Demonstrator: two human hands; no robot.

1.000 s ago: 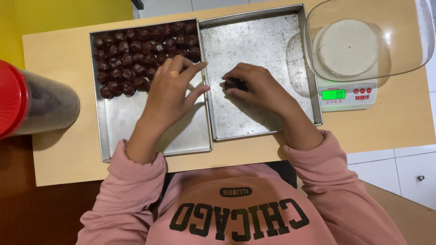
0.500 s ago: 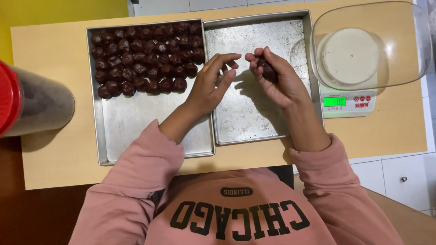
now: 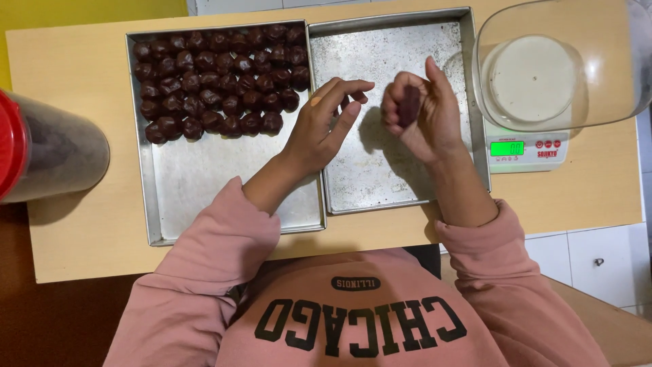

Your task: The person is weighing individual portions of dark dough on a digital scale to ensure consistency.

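From the head view, the right hand [image 3: 418, 112] is seen clenched around a dark chocolate lump [image 3: 409, 107], raised above the right tray [image 3: 468, 102]. A second ago that hand lay low on the tray floor; half a second ago both hands met over it with the piece between the fingers. It is now lifted and cupped in the right palm, which suggests that shaping is under way rather than finished.

The left hand [image 3: 326, 126] is released, fingers extended toward the right hand, with a small dark bit at the fingertips [image 3: 358, 96] that cannot be made out clearly.

Two metal trays are counted on the bench [image 3: 75, 68]. The left tray [image 3: 204, 197] holds roughly forty-five chocolate balls [image 3: 217, 78] in five rows across its far half; the right tray holds none.

One scale [image 3: 523, 149] with a lit green display carries one clear bowl [image 3: 557, 75]. One red-lidded jar [image 3: 47, 149] lies at the left.
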